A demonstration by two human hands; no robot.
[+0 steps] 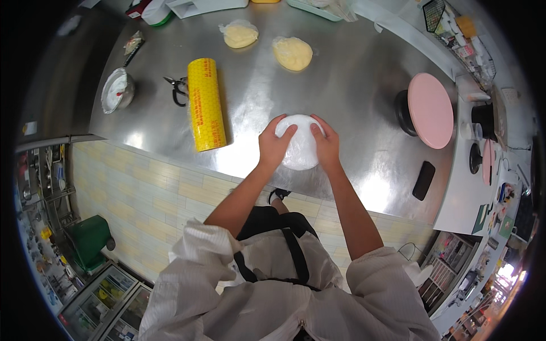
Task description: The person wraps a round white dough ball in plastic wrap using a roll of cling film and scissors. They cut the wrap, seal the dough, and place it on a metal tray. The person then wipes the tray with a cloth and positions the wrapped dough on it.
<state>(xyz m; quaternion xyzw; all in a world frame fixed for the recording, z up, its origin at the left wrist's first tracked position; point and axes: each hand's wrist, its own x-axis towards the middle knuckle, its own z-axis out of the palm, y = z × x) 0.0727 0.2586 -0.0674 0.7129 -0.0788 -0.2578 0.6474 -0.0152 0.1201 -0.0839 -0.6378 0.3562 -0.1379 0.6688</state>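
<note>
Between my palms is a round white mass wrapped in cling film [300, 147], near the front edge of the steel table [170, 47]. My left hand [275, 143] grips its left side, thumb on top. My right hand [327, 143] grips its right side in the same way, its fingertips partly hidden behind the rim. To the left lies a large yellow roll of cling film [206, 104] with red writing. Scissors [178, 91] with black handles lie partly under or behind it. Farther back rest two pale yellow dough portions [240, 35] in clear film, the right one [293, 53] being larger.
A metal bowl [126, 97] with white contents stands at the far left. On the right are a pink cake turntable [431, 111], tilted on its black base, and a black phone [424, 180]. A pale green tray [313, 10] sits at the back edge.
</note>
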